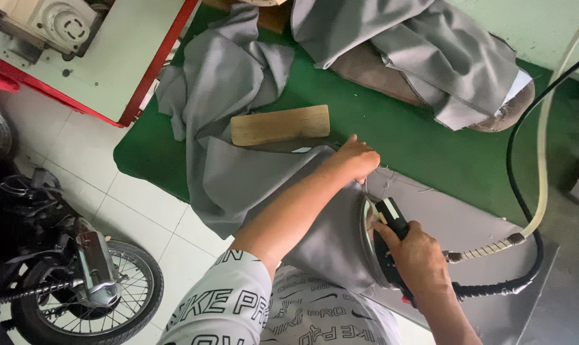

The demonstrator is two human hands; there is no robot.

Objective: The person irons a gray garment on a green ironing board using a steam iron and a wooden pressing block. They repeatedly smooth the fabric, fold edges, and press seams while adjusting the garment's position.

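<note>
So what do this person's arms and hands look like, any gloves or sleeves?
No gloves: both the left hand and right hand are bare, with no rings or watch visible. The forearms are uncovered too. The left arm emerges from a short white sleeve printed all over with dark lettering.

A grey cloth [238, 179] lies flat and a bit wrinkled on the green desk [430, 147], one end hanging off the edge. A steam iron [382, 239] with a black handle stands tipped on the cloth's edge.

No packages, labels, signs or screens visible.
</note>
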